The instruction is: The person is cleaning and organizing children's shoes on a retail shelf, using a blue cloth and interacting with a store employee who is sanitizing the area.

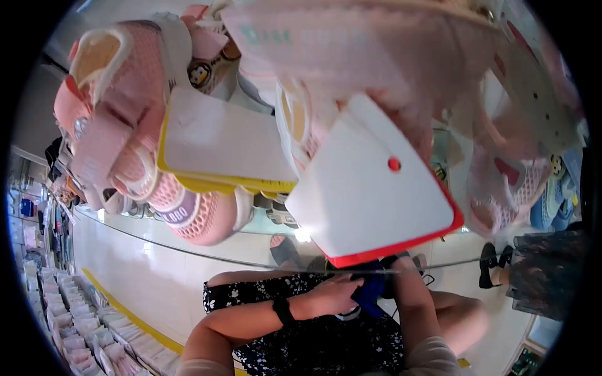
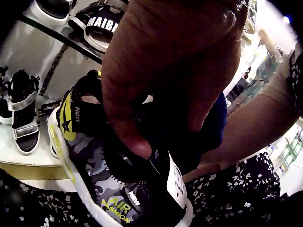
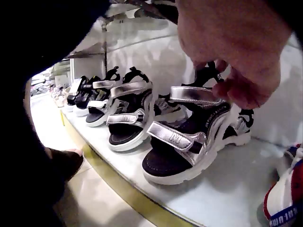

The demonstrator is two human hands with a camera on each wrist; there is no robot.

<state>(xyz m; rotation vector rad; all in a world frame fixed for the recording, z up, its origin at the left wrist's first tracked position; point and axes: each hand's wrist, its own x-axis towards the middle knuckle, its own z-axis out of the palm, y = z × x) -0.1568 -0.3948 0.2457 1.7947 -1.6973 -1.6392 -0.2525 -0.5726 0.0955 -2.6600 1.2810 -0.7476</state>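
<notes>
Pink shoes (image 1: 210,219) and a white tag (image 1: 370,194) are totally blocking my head view of the right hand (image 3: 236,56), which is gripping a silver-strapped sandal (image 3: 182,153) on the white shelf (image 3: 236,177); my left hand (image 2: 165,61) is clutching a camo sneaker (image 2: 102,177).

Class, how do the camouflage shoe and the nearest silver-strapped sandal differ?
The camouflage shoe shows yellow lettering; the sandal bears an M. The left hand holds the shoe over the lap; the right hand grips the sandal at the shelf. Both have white soles.
</notes>
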